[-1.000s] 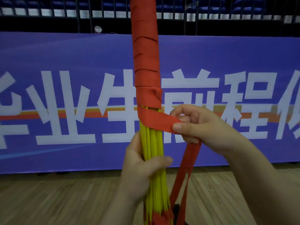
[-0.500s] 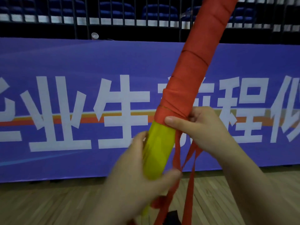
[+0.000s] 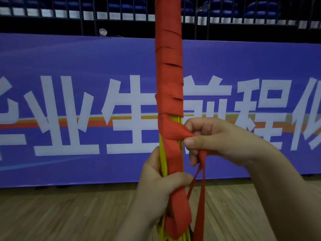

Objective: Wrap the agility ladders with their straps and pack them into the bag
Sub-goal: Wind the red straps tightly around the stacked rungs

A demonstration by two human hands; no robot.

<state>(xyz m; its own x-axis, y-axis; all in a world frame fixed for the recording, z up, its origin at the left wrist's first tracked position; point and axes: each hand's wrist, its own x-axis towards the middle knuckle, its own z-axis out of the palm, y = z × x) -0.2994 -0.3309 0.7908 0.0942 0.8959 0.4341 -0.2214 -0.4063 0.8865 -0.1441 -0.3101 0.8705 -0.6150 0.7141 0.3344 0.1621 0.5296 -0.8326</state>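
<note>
Bundle upright again — right hand pinching strap, left hand clasping

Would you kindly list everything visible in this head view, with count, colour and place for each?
agility ladder bundle: one, yellow rungs, upright at centre, upper part wrapped.
strap: one, red-orange, wound around the bundle, loose tail hanging lower right.
banner: one, purple with white characters, across the background.
railing: one, dark, above the banner.
seats: several, blue, behind the railing.
floor: wooden, bottom.
left hand: one, gripping the bundle low.
right hand: one, pinching the strap beside the bundle.
</note>
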